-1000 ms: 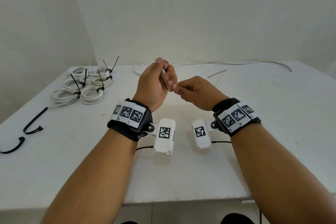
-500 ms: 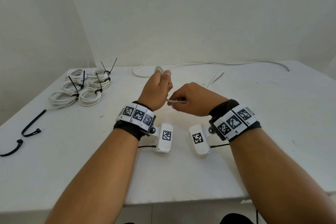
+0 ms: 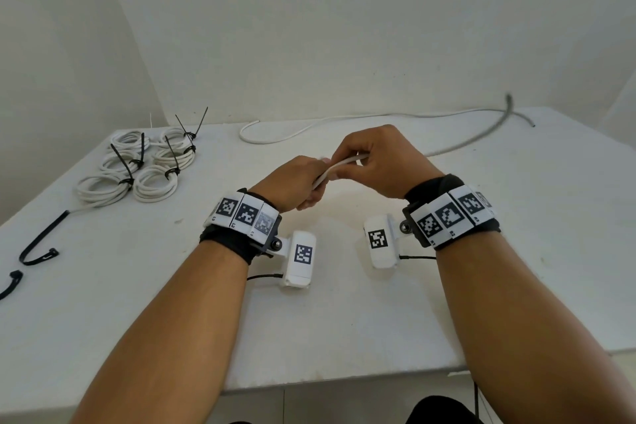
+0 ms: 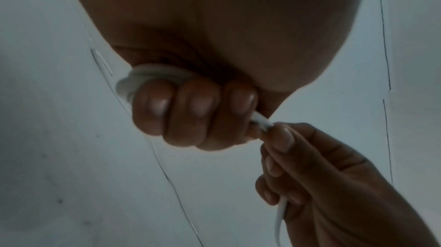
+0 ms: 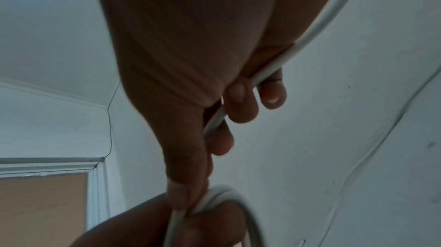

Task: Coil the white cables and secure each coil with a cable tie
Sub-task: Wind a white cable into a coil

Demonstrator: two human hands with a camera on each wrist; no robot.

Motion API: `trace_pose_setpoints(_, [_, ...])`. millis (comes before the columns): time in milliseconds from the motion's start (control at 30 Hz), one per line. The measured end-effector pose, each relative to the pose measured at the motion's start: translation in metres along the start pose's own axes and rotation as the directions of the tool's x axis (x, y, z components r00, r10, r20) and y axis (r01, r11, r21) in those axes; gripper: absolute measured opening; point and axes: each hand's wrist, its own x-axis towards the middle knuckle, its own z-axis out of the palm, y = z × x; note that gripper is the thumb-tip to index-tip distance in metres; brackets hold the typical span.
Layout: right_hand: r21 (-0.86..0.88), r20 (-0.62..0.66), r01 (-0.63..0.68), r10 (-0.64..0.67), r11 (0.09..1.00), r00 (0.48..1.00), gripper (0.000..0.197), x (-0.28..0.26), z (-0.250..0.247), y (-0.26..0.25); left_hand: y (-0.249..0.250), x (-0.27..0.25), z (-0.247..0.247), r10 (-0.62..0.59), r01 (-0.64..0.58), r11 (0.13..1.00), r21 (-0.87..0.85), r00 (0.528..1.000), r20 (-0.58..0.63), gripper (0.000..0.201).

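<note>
Above the middle of the table my left hand (image 3: 303, 188) is a fist around small loops of a white cable (image 3: 339, 167); in the left wrist view the loops (image 4: 140, 79) bulge out beside its curled fingers (image 4: 188, 107). My right hand (image 3: 371, 162) pinches the same cable just past the fist, and in the right wrist view the cable (image 5: 269, 70) runs through its curled fingers. The cable's free length (image 3: 468, 139) trails back right across the table, blurred. A second loose white cable (image 3: 344, 120) lies along the far edge.
Several tied white coils (image 3: 155, 182) with black cable ties sit at the back left of the white table (image 3: 344, 320). Two loose black ties (image 3: 38, 244) lie near the left edge. Walls close the back and left.
My right hand has moved up and over toward the left fist, laying more cable onto the loops. The trailing cable whipped across the back right of the table.
</note>
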Motion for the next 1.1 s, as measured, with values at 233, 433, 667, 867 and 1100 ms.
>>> trace_pose_setpoints(233, [0.186,-0.115,-0.041,0.063,0.982,0.991,0.008,-0.002,-0.009,0.007,-0.004,-0.007,0.0,0.106,-0.046,0.929,-0.366,0.984,0.146,0.043])
trace_pose_setpoints(433, [0.216,-0.086,-0.091,0.112,0.972,0.99,0.013,0.0,-0.006,0.017,-0.002,-0.013,-0.004,0.193,-0.043,0.771,-0.635,0.966,0.17,0.04])
trace_pose_setpoints(667, [0.22,-0.025,-0.045,0.052,0.974,0.998,0.05,0.003,0.007,0.002,0.006,-0.018,-0.006,0.351,-0.076,0.519,-0.851,0.927,0.131,0.046])
trace_pose_setpoints(867, [0.134,0.127,-0.099,0.082,0.986,0.988,0.05,0.005,0.018,0.003,0.01,-0.014,-0.006,0.423,-0.211,0.266,-0.941,0.902,-0.083,0.036])
trace_pose_setpoints(1100, [-0.015,0.332,-0.117,0.115,0.993,0.936,0.038,0.004,0.027,-0.008,0.0,0.001,-0.015,0.161,-0.53,0.396,-0.75,0.844,-0.512,0.023])
